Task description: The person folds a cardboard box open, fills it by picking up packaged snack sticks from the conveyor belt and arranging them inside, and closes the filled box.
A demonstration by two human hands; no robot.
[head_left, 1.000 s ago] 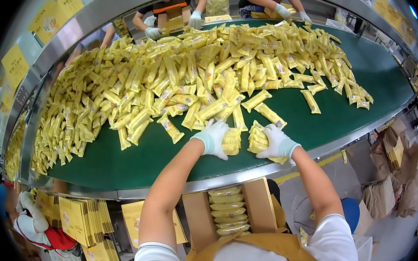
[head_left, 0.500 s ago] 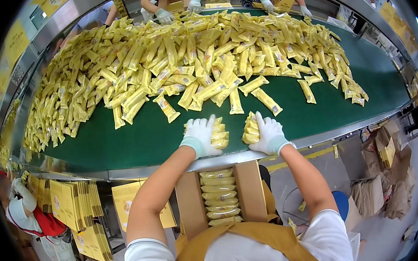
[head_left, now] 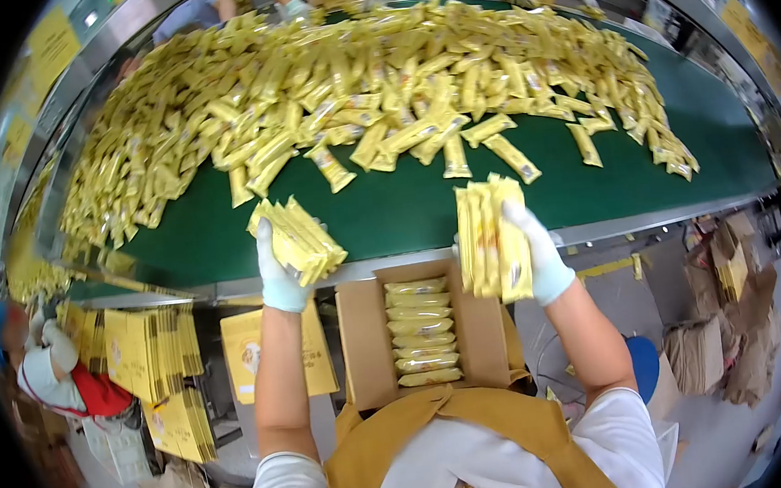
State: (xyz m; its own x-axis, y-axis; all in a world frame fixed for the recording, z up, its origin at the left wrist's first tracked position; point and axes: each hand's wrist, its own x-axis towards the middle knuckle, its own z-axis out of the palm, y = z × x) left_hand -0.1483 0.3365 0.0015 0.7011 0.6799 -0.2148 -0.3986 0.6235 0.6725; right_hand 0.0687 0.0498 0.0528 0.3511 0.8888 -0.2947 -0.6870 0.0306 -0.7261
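Hands moved wider apart, each clamped on yellow packets, their print too small to read

Packets in box, perhaps against conveyor

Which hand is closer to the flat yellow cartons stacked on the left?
Left. The left hand is forward and right of the cartons; the right hand is much farther right.
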